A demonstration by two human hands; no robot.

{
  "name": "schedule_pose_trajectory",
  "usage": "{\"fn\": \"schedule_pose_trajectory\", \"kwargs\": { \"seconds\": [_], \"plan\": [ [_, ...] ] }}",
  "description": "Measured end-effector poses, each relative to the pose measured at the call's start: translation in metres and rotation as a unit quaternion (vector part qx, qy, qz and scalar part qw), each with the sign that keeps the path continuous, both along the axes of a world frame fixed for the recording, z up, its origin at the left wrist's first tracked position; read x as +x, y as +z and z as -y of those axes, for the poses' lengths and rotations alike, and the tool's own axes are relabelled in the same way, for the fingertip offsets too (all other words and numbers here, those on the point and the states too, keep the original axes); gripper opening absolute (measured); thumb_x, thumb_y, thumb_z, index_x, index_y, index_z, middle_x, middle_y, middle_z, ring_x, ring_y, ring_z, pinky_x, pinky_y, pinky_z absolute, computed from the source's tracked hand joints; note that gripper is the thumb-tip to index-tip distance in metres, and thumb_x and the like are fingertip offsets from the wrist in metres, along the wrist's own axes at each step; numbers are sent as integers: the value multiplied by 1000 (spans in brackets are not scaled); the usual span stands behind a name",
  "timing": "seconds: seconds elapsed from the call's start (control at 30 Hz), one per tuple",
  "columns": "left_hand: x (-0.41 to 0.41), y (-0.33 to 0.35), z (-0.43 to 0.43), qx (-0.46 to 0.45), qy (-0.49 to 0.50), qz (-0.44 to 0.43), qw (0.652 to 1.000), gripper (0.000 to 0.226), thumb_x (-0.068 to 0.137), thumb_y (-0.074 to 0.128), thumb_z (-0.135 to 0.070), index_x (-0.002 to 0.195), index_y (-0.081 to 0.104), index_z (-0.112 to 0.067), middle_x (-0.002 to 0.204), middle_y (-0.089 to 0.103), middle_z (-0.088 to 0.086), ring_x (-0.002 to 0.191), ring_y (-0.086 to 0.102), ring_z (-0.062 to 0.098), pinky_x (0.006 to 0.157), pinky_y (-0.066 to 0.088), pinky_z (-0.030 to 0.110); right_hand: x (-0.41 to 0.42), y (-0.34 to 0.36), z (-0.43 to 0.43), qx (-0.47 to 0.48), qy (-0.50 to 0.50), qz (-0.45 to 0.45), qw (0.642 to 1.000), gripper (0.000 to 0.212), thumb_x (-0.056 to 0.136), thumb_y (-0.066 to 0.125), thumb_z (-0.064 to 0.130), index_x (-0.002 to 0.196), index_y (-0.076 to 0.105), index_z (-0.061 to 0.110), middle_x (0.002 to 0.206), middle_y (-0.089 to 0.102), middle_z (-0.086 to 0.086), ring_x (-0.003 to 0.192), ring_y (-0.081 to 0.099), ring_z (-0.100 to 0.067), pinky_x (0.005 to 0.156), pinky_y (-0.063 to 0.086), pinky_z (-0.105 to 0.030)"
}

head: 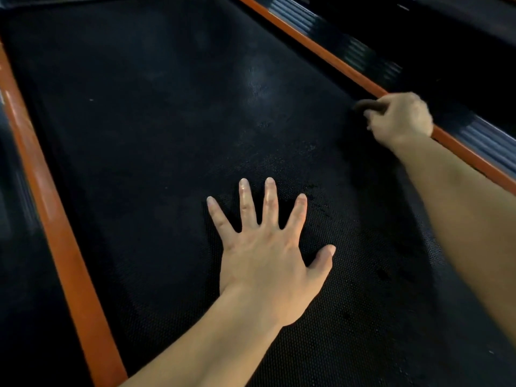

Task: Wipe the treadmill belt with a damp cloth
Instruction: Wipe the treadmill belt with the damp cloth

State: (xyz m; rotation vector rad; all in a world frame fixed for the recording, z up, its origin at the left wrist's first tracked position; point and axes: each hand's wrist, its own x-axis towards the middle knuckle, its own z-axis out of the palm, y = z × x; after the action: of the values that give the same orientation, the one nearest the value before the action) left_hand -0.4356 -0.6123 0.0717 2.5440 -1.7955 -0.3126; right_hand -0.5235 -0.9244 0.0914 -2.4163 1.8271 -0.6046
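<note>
The black textured treadmill belt (156, 141) fills most of the head view. My left hand (268, 247) lies flat on the belt near its middle, fingers spread, holding nothing. My right hand (399, 118) is at the belt's right edge, blurred, its fingers closed on a small dark brown cloth (368, 105) pressed against the belt next to the orange strip. Most of the cloth is hidden under the hand. A dull greyish smear shows on the belt farther ahead.
An orange trim strip (55, 219) runs along the left side of the belt and another orange strip (321, 48) along the right. Beyond the right strip is a ribbed grey side rail (488, 135). Dark floor lies to the far left.
</note>
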Motion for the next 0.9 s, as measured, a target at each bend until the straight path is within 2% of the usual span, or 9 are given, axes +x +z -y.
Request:
{"fn": "schedule_pose_trajectory", "kwargs": {
  "seconds": [0.17, 0.23, 0.33, 0.47, 0.57, 0.63, 0.7, 0.8, 0.9],
  "plan": [
    [0, 0, 1, 5, 2, 1, 1000, 83, 91, 4, -82, 159, -18, -39, 169, -27, 12, 150, -33, 45, 110, -16, 80, -2, -9, 3, -34, -52, 16, 998, 31, 94, 62, 40, 118, 72, 23, 117, 65, -14, 113, 60, -36, 91, 53, -43],
    [0, 1, 1, 8, 2, 4, 1000, 83, 91, 3, -82, 159, -18, -39, 169, -27, 12, 150, -32, 45, 110, -14, 80, -14, -6, -3, 6, 2, 55, 998, 27, 94, 64, 38, 117, 73, 26, 107, 69, -9, 102, 65, -29, 84, 54, -35],
    [0, 0, 0, 11, 6, 8, 1000, 84, 90, 3, -83, 158, -19, -39, 169, -27, 11, 150, -32, 44, 111, -13, 80, -57, 2, -21, 70, 76, 51, 993, 21, 95, 65, 34, 113, 73, 30, 85, 70, 4, 75, 65, -14, 69, 48, -25],
    [-2, -1, 1, 12, 11, 9, 1000, 85, 89, 2, -83, 159, -17, -40, 169, -25, 10, 151, -30, 44, 111, -12, 80, -49, -7, -27, -14, -47, 31, 998, 32, 93, 63, 42, 119, 72, 26, 109, 68, -9, 101, 65, -31, 84, 54, -37],
    [-1, -2, -1, 1, 12, 13, 1000, 84, 89, 2, -83, 159, -17, -40, 170, -24, 10, 152, -29, 44, 112, -10, 80, -43, -11, -51, 31, 65, 70, 995, 22, 93, 65, 41, 110, 74, 31, 96, 70, 1, 86, 65, -19, 74, 52, -32],
    [-1, -4, 0, -4, 12, 14, 1000, 85, 88, 1, -84, 159, -15, -40, 170, -23, 11, 152, -28, 45, 112, -10, 80, -55, -6, -58, 59, 124, 43, 990, 20, 93, 65, 39, 110, 74, 32, 89, 70, 4, 78, 65, -16, 69, 52, -31],
    [0, -4, 0, -6, 12, 11, 1000, 86, 88, 2, -84, 160, -13, -40, 171, -21, 11, 152, -26, 45, 112, -9, 80, -66, 2, -49, 55, 72, 25, 996, 22, 95, 63, 37, 114, 73, 29, 91, 72, 2, 78, 67, -16, 66, 52, -28],
    [0, -4, 0, -4, 11, 11, 1000, 86, 88, 2, -84, 160, -13, -39, 171, -21, 11, 153, -26, 45, 112, -8, 81, -65, 1, -42, 35, -51, 77, 995, 28, 95, 62, 42, 115, 72, 24, 100, 71, 0, 89, 68, -21, 68, 44, -24],
    [-1, -3, 1, 0, 9, 16, 1000, 86, 89, 3, -84, 161, -12, -39, 171, -20, 12, 153, -25, 46, 111, -8, 81, -44, -6, -80, 57, 57, 75, 994, 25, 92, 65, 45, 108, 74, 28, 99, 70, 2, 92, 66, -18, 78, 50, -30]
  ]
}}
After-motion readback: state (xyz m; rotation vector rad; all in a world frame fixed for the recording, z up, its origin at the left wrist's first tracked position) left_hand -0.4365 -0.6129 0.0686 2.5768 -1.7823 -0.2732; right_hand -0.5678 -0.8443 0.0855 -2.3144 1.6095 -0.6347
